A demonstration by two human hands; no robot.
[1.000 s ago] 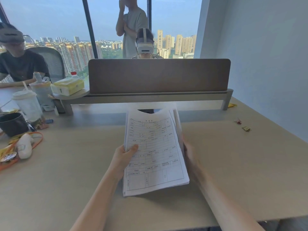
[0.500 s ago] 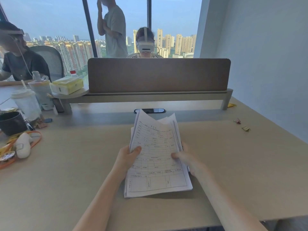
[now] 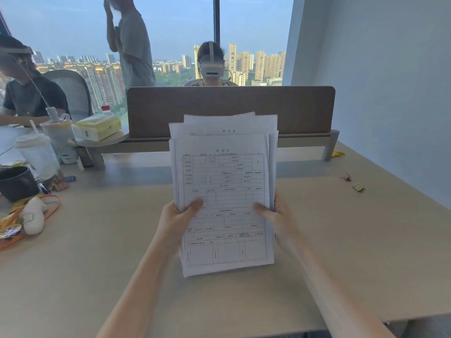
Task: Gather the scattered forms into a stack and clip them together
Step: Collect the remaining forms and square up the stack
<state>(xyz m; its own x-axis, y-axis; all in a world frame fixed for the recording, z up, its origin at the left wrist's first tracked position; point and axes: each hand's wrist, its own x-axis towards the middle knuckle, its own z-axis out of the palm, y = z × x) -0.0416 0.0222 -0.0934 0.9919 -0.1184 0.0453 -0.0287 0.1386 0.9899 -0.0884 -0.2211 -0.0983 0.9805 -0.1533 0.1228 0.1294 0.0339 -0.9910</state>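
Beige desk, left hand and right hand grips pinching upright forms

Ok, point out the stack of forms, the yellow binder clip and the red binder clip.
stack of forms (image 3: 223, 191), head view, on the printed top sheet.
yellow binder clip (image 3: 359, 187), head view, on its body.
red binder clip (image 3: 346, 177), head view, on its body.

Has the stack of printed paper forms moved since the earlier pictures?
Yes. The stack of printed paper forms has been raised upright: its top edge now overlaps the brown desk divider panel, where before it lay below it, near the tabletop.
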